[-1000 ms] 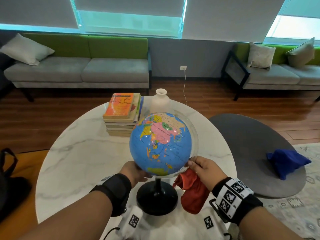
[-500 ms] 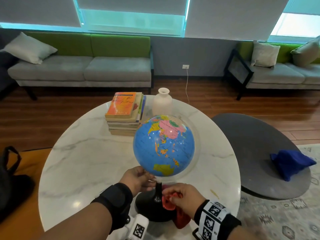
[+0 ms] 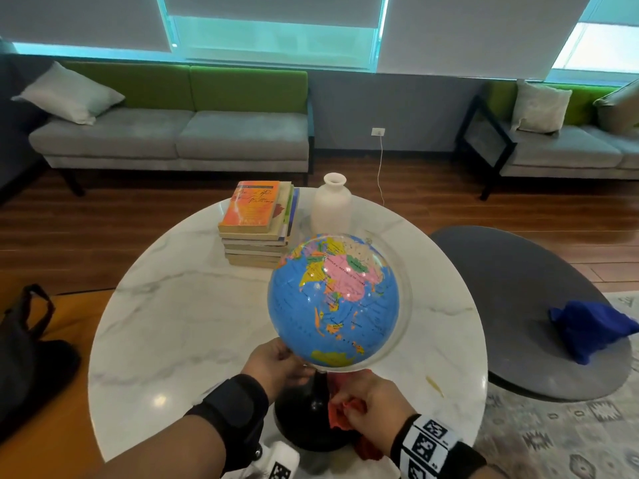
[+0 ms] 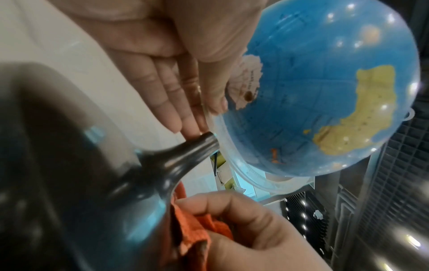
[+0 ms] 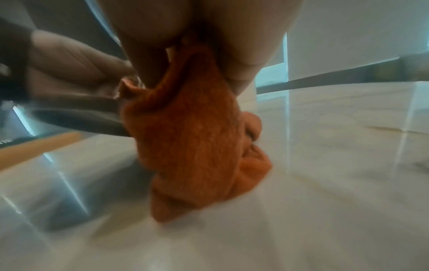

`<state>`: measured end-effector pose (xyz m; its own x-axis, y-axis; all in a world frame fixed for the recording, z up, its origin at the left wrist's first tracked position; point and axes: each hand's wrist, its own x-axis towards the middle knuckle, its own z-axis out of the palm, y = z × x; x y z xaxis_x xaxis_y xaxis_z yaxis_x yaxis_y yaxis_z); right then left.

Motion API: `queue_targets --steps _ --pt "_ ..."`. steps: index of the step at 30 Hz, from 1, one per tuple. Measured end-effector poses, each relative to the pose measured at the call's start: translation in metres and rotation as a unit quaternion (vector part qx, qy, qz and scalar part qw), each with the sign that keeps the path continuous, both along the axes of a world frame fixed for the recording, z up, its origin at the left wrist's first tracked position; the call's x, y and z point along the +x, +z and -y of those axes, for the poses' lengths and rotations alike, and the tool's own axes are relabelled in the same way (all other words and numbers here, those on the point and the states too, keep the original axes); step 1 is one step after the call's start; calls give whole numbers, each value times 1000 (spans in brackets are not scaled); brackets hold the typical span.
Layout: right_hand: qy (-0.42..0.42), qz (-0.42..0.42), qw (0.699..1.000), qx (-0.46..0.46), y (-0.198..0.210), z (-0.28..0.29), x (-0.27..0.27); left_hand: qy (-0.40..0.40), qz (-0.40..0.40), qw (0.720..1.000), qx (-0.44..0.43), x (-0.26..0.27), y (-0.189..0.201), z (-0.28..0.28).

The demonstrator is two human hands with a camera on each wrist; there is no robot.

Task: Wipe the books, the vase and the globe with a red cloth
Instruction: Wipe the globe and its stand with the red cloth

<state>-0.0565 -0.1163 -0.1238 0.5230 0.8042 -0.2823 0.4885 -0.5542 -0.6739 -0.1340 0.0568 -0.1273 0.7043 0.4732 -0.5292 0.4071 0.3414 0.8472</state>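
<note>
1. Since a second ago the right hand (image 3: pixel 375 404) has dropped from the lower right of the globe (image 3: pixel 333 300) to its black base (image 3: pixel 304 423), and the cloth (image 3: pixel 340 414) has gone down with it.
2. That hand's fingers are curled tight round the bunched red cloth, which is pressed to the stem and base; its loose end hangs to the table (image 3: pixel 179 326).
3. Left hand (image 3: pixel 276 366): fingers straight, lying against the clear ring under the globe at the stem top; the thumb rests on the sphere. Nothing is gripped.
4. One globe stands near the table's near edge, its base just inside the rim between the two wrists.
5. One stack of books (image 3: pixel 257 224) lies at the far side, an orange cover on top; about six, the lower ones hard to count.
6. One white vase (image 3: pixel 332 202) stands just right of the stack, close to the far rim, apart from the globe.
7. Bare marble stretches left of the globe to the rim; a narrower strip lies to its right.
8. Beyond: one low grey table (image 3: pixel 518 305) with one blue cloth (image 3: pixel 587 330), two sofas, one black bag on the floor.
</note>
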Motion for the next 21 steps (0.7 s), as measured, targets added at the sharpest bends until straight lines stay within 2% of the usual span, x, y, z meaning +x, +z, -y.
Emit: queue_targets --steps 3,7,9,12,17,18,20,21 --pt "-34 15 999 20 -7 5 4 0 -13 999 29 0 4 3" --pt "64 83 994 38 -17 -4 -11 -3 -20 998 58 2 7 4" --pt "77 64 994 52 -23 -5 -12 7 -25 999 47 3 6 3" --pt "9 37 999 31 -20 5 9 19 -22 999 39 4 8 0" --pt "-90 83 992 -34 -22 10 29 22 -7 999 24 7 7 -1" --pt "-115 75 990 -12 -20 5 26 41 3 999 -2 10 5 0" --pt "-147 4 987 57 -18 -3 16 68 11 997 -21 15 2 2" --pt "-123 -27 990 71 -15 -6 10 67 10 997 -21 17 1 3"
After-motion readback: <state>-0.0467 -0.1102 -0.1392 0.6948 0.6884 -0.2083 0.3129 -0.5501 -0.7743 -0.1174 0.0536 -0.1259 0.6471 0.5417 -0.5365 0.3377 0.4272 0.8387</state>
